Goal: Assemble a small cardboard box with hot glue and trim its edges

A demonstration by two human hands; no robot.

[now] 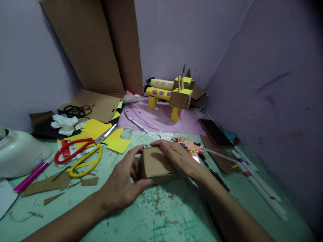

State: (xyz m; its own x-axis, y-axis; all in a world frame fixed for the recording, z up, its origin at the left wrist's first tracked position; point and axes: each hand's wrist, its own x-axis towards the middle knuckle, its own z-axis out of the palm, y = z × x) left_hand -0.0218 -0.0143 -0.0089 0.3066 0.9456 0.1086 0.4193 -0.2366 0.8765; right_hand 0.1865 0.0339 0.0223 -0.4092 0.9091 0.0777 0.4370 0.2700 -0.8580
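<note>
A small brown cardboard box (156, 162) rests on the green table top (151, 208) near the middle of the view. My left hand (123, 178) is wrapped round its left side, the thumb at the front left corner and the fingers bent behind the left edge. Across the right side and the back top edge lies my right hand (176, 156), its fingers closed on the box and its fingertips near those of my left hand. The box's right face is hidden under my right palm.
Scissors (98, 141) with red and yellow handles lie left on yellow paper (118, 145) near cardboard scraps. Behind stand yellow tube-and-box figures (161, 93) on pink cloth. Rightward are a phone (215, 132), a black pen (214, 173) and white sticks (259, 188). A white pot (22, 153) sits far left.
</note>
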